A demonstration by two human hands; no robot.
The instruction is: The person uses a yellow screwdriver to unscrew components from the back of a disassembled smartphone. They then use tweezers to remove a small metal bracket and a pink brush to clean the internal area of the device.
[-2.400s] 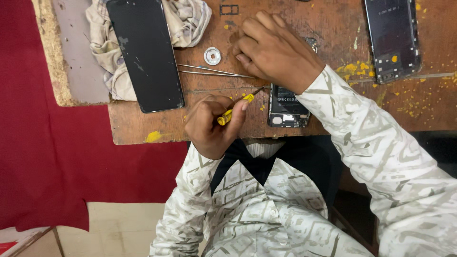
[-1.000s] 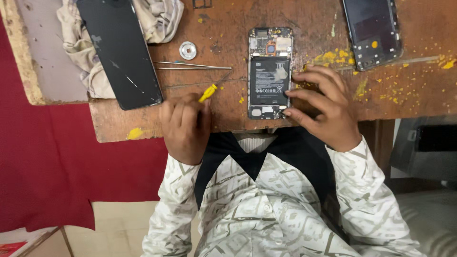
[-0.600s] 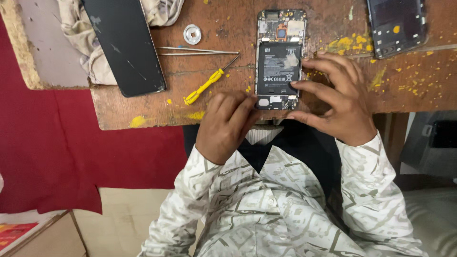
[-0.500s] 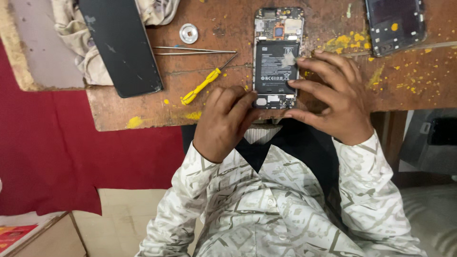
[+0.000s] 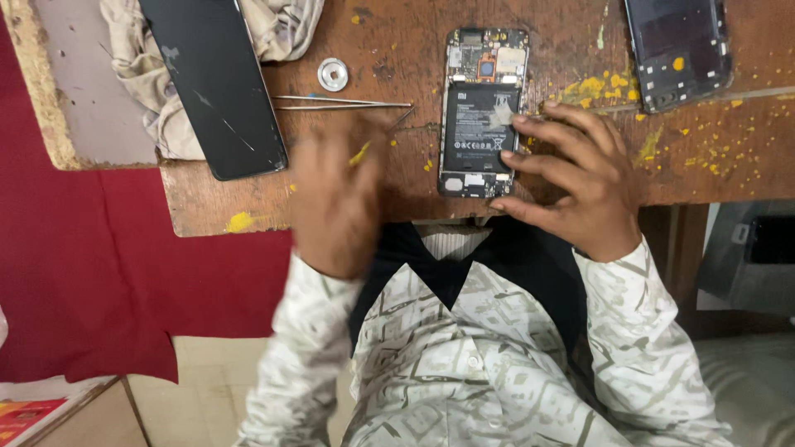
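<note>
The right hand (image 5: 580, 178) pins the opened black phone with its battery exposed (image 5: 480, 116) on the worn wooden counter (image 5: 397, 190), fingers spread along the phone's three o'clock edge. The blurred left hand (image 5: 335, 203), at the phone's eight o'clock, covers the yellow-handled screwdriver (image 5: 359, 154); its grip cannot be told. Disassembly seems underway; next comes seating the tip on a screw.

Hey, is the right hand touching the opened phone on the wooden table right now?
Touching. The head view shows the right hand with its fingers resting on the opened phone, fingertips overlapping its battery and right edge.
</note>
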